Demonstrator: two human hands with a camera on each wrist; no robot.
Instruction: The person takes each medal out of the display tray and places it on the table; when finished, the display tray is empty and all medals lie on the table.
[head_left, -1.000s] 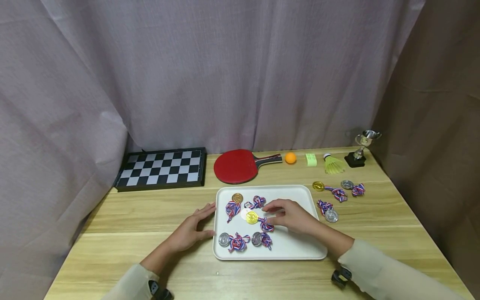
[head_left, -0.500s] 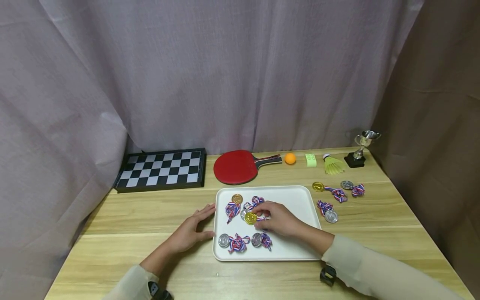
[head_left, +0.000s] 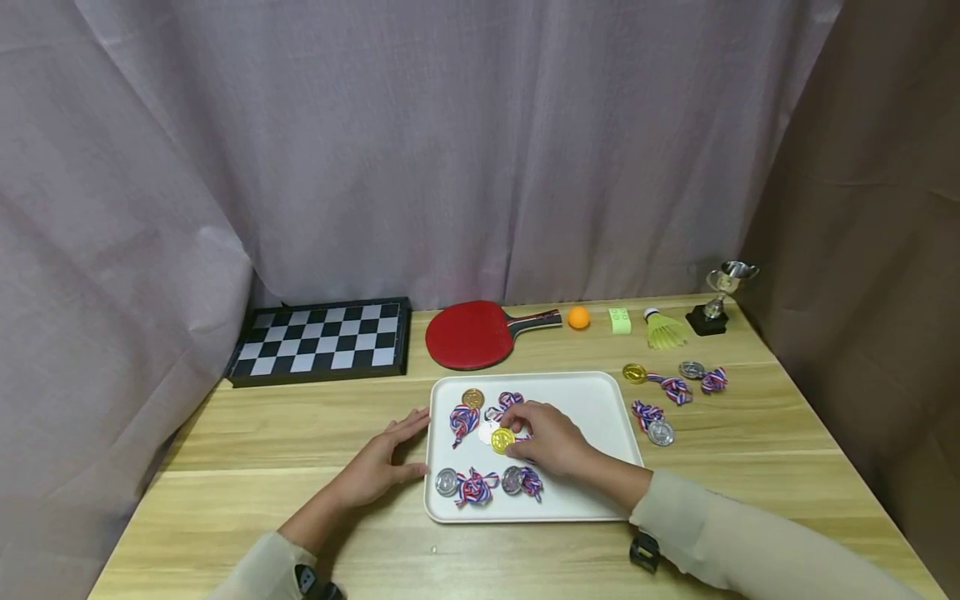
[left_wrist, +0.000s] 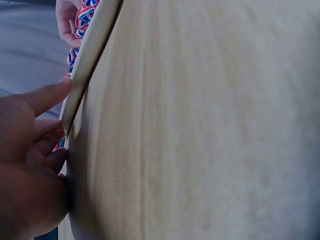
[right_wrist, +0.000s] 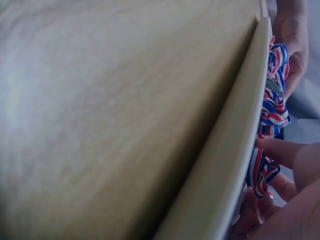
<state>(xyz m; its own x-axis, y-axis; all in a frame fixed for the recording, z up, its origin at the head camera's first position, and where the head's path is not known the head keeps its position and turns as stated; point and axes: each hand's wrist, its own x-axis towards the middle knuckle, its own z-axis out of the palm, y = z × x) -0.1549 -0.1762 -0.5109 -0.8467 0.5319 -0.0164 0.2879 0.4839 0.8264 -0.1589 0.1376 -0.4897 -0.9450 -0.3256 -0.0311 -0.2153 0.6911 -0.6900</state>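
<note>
Right now the right hand lies inside the white tray, its fingers curled over a gold medal and pinching at it or its ribbon; exactly which part is gripped cannot be told, since the fingers cover the ribbon. Just beyond the fingertips sits a knotted red, white and blue ribbon, and further out past it a bronze medal with its own ribbon bundle. Nearer the wrist, toward the tray's front edge, lie two silver medals with ribbons bunched between and beside them. In the right wrist view striped ribbon shows just above the tray rim, with the fingers touching it.

The left hand rests flat on the wooden table, fingers straight and slightly spread, their tips against the tray's left wall; the left wrist view shows a fingertip touching the rim.

Well out to the right hand's far side, on the bare table, lie a gold medal with ribbon, a silver one and another silver one. Beyond both hands, along the curtain, stand a chessboard, a red paddle, an orange ball, a shuttlecock and a small trophy
</note>
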